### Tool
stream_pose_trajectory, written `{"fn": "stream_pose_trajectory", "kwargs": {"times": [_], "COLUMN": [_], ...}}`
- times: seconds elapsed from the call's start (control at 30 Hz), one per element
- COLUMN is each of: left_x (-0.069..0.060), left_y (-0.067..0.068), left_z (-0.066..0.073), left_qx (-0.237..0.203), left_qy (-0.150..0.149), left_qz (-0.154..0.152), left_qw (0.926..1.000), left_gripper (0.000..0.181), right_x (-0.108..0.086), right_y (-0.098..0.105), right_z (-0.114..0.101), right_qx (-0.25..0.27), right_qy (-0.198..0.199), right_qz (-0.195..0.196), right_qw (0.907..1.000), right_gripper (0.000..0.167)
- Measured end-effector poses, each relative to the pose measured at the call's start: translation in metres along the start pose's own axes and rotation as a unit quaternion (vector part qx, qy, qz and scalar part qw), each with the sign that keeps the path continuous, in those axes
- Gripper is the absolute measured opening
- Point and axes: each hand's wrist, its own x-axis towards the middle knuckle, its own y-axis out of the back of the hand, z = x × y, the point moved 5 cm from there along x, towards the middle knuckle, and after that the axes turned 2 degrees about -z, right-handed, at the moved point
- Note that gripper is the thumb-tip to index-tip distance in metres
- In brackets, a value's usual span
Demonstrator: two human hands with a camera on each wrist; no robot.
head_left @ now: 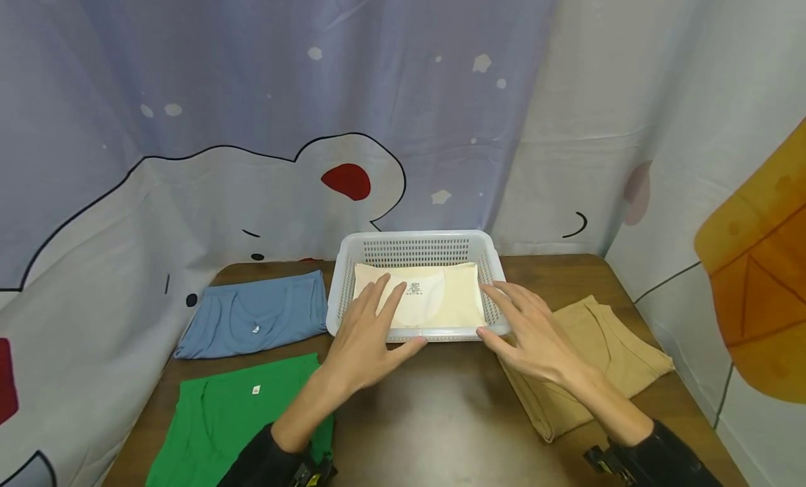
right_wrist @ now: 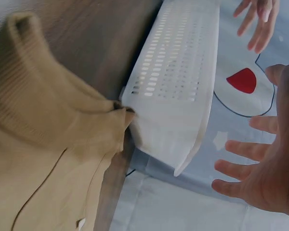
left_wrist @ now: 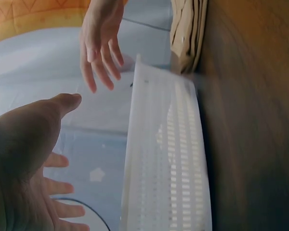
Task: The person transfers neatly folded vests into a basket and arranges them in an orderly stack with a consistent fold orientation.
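The left hand (head_left: 368,336) and right hand (head_left: 535,326) are held spread near the white basket (head_left: 412,236), where the folded cream cloth (head_left: 441,298) is laid; placing is apparently finished, and withdrawal presumably required.

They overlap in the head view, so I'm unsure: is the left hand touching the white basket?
Apart: the left wrist view shows curtain between the left hand and the white basket.

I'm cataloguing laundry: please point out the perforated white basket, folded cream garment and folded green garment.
Perforated white basket (head_left: 415,251), head view, far wall.
Folded cream garment (head_left: 434,300), head view, upper face, near the middle.
Folded green garment (head_left: 238,411), head view, upper face, near the middle.
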Motion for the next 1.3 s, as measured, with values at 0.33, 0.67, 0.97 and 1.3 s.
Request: {"fn": "stream_pose_trajectory", "kwargs": {"times": [0.33, 0.67, 0.97, 1.3], "left_x": [-0.003, 0.001, 0.002, 0.004], "left_y": [-0.01, -0.026, -0.05, -0.075], "left_z": [0.039, 0.073, 0.108, 0.142], "left_qx": [-0.007, 0.003, -0.002, -0.05], "left_qy": [-0.067, -0.115, -0.164, -0.19], "left_qz": [-0.004, -0.009, -0.024, -0.048], "left_qw": [0.9977, 0.9933, 0.9862, 0.9794], "left_gripper": [0.094, 0.094, 0.091, 0.086], "right_x": [-0.034, -0.069, -0.094, -0.114], "right_y": [0.021, 0.042, 0.062, 0.072], "right_z": [0.016, 0.037, 0.064, 0.102], "right_qx": [0.001, 0.004, -0.019, -0.048], "right_qy": [-0.012, -0.034, -0.081, -0.12], "right_qz": [0.052, 0.056, 0.058, 0.048], "right_qw": [0.9986, 0.9978, 0.9949, 0.9904], "right_gripper": [0.078, 0.081, 0.079, 0.074]}}
